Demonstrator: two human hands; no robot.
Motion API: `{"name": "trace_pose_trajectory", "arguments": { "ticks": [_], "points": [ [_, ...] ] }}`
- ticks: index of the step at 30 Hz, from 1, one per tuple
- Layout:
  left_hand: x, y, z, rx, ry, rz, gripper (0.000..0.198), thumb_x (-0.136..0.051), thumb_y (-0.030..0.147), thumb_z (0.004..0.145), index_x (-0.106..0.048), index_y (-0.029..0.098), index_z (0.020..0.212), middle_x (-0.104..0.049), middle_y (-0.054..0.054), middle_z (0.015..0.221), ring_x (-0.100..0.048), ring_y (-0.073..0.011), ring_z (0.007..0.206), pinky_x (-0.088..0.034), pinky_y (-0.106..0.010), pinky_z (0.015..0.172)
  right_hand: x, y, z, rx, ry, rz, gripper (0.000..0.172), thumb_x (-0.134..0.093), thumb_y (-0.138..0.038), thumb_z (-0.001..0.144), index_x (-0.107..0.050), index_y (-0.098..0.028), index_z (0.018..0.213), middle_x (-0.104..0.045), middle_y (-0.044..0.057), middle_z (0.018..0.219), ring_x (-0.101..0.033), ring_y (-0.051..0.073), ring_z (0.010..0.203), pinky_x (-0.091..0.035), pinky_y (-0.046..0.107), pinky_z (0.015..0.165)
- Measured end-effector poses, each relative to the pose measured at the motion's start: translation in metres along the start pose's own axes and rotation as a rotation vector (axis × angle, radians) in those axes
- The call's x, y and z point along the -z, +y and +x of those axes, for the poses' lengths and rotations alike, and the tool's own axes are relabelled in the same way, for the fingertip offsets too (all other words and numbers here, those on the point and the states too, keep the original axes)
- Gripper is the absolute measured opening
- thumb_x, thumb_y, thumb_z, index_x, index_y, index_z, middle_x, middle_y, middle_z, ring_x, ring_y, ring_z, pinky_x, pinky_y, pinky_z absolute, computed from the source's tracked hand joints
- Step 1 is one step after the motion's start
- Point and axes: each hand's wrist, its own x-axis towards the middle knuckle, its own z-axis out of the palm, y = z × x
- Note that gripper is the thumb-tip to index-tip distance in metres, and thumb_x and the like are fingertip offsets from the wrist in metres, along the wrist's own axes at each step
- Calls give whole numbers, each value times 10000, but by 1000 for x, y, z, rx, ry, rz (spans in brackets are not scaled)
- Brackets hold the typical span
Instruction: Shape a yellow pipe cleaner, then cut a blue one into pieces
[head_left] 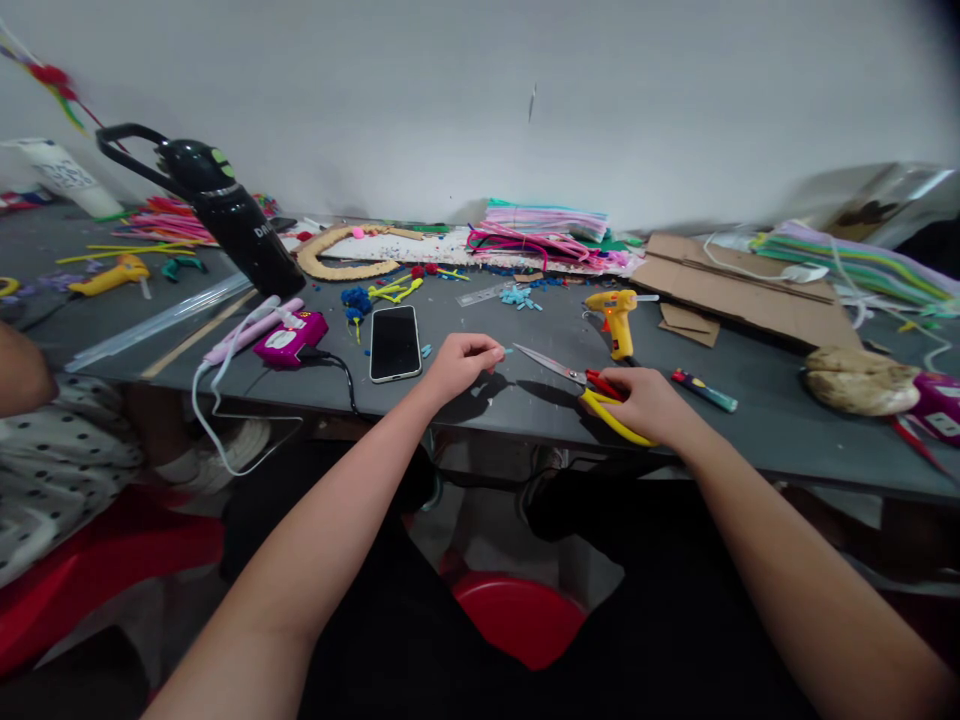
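My left hand (463, 366) is closed over the table's front part, its fingertips pinching a small light blue piece (508, 350). In my right hand (646, 402) are scissors (555, 367) with red and yellow handles; their blades point left toward the blue piece, apart from it. Behind my hands lies a small pile of light blue pieces (519, 298). A black phone (395, 343) lies left of my left hand. The yellow glue gun (616, 318) stands just behind my right hand.
A black bottle (244, 225), purple device (291, 340) and white cable are at the left. Cardboard (739, 285) and a glue stick-like tube (705, 390) are at the right. Pipe cleaner bundles (544, 220) lie by the wall. Another person's arm (22, 372) shows at far left.
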Motion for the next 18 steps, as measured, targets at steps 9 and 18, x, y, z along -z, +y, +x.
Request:
{"name": "trace_pose_trajectory", "arguments": {
  "ticks": [9, 18],
  "points": [
    [0, 0, 0, -29, 9, 19, 292, -640, 432, 776, -657, 148, 710, -553, 5, 580, -466, -104, 551, -340, -231, 521, 1, -1, -1, 20, -4, 15, 234, -623, -384, 772, -547, -194, 659, -482, -20, 605, -409, 137, 593, -306, 270, 554],
    [-1, 3, 0, -37, 4, 22, 278, -644, 415, 776, -656, 143, 721, -554, 7, 582, -479, -106, 553, -353, -239, 546, 0, -1, 1, 15, -10, -17, 226, -613, -385, 770, -557, -193, 665, -502, -15, 613, -427, 143, 602, -308, 275, 563]
  ]
}}
